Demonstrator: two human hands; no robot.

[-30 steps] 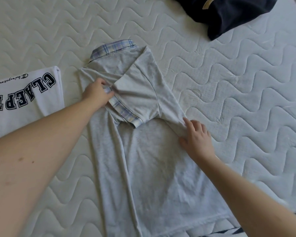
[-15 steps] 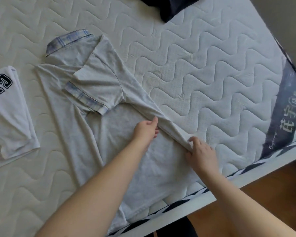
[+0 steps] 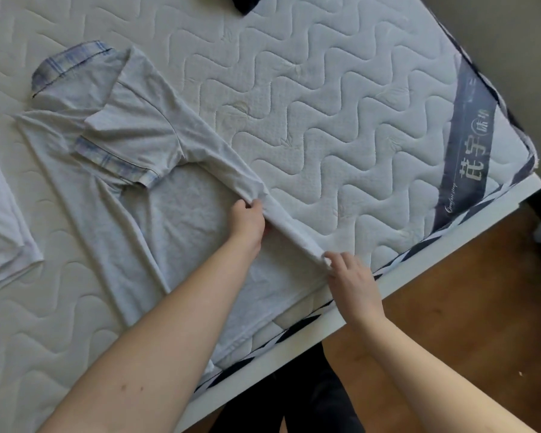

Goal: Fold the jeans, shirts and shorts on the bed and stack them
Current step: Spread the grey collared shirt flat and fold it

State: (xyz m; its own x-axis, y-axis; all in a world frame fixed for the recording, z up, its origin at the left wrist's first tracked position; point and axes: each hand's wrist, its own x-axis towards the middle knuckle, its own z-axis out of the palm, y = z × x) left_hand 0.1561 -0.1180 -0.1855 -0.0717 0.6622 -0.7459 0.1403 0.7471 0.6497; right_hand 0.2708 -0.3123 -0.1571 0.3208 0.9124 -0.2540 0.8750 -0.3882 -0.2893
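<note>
A grey shirt (image 3: 181,214) lies flat on the bed (image 3: 341,126), filling the centre and left of the frame, its plaid collar (image 3: 63,65) toward the upper left and its hem reaching the bed's near edge at lower centre. One sleeve (image 3: 128,142) with a plaid cuff is folded across the chest. The shirt's right side is turned inward, forming a long raised fold (image 3: 291,228) that runs diagonally from the shoulder down toward the centre right.

The left hand (image 3: 249,221) sits at the middle of the frame; its grip is closed on that fold, fingers curled over the cloth edge. The right hand (image 3: 352,276), lower and further right, pinches the lower end of the same fold between thumb and fingertips, just beside the bed's edge. Both forearms reach in from the bottom of the frame.

At the far left edge lies a white shirt (image 3: 0,232), partly cut off, apart from the grey one. A dark garment (image 3: 245,3) shows at the top centre, mostly out of view. The bed's quilted surface bears a dark label band (image 3: 469,154) with printed characters at the right. Brown floor (image 3: 450,307) shows at the lower right, beyond the white bed frame.
</note>
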